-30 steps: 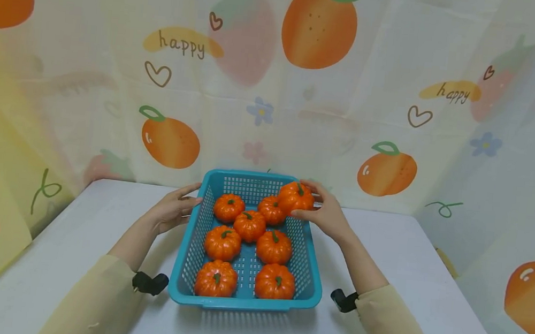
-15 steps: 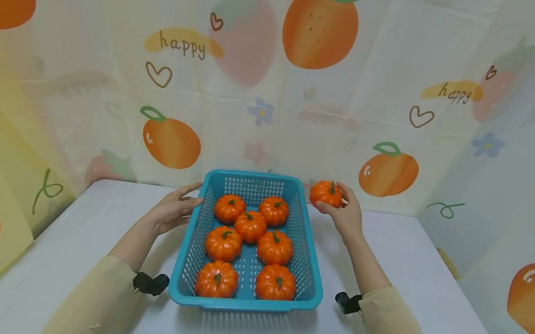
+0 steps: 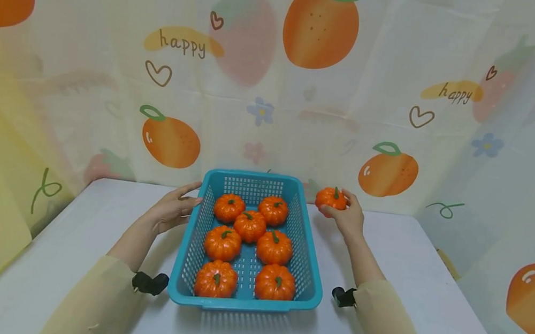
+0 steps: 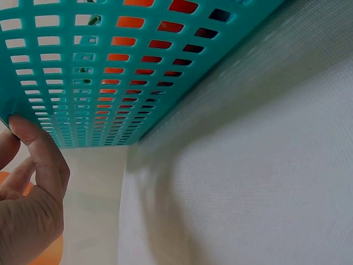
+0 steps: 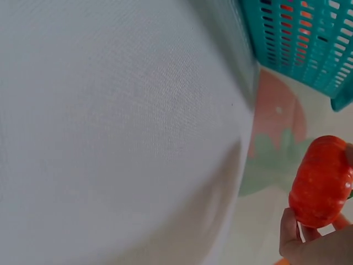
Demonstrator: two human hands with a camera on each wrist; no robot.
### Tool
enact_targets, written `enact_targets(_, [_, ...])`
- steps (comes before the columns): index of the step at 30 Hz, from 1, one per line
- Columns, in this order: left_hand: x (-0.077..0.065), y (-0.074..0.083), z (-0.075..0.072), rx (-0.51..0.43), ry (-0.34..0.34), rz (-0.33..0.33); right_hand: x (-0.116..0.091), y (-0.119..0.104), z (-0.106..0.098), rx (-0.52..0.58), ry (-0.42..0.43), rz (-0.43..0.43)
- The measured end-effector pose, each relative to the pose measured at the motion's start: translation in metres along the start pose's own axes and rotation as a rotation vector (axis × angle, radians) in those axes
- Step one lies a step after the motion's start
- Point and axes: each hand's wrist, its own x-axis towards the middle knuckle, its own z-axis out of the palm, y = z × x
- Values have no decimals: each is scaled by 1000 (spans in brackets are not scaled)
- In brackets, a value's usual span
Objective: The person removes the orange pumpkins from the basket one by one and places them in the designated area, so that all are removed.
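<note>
My right hand (image 3: 350,220) holds a small orange toy pumpkin (image 3: 331,199) with a green stem, at the back to the right of the basket. In the right wrist view the pumpkin (image 5: 320,182) sits between the fingertips and thumb, raised off the table. A blue plastic basket (image 3: 311,279) stands mid-table with several similar pumpkins (image 3: 250,226) inside. At its left side my left hand (image 3: 177,210) touches the rim with loosely bent fingers. The left wrist view shows a fingertip against the rim of the basket (image 4: 165,118); no wrapped grip shows there.
A white table (image 3: 408,309) lies under the basket. Behind it hangs a pale curtain (image 3: 300,132) printed with fruit, reaching the table's back edge. Black wrist cameras (image 3: 150,283) are strapped near both cuffs.
The right hand has carried the pumpkin from above the basket's back right corner outward to the right, lowering it slightly in the last half second. Left hand and basket have stayed put.
</note>
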Motion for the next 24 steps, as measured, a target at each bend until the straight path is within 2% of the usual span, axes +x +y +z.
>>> enact_targets(15, [1,-1,-1,-19,-2,1,7,12,6,-17,39,97])
enact_targets(24, [0,-1,-1,-41,-6,7,9,22,8,-83,44,106])
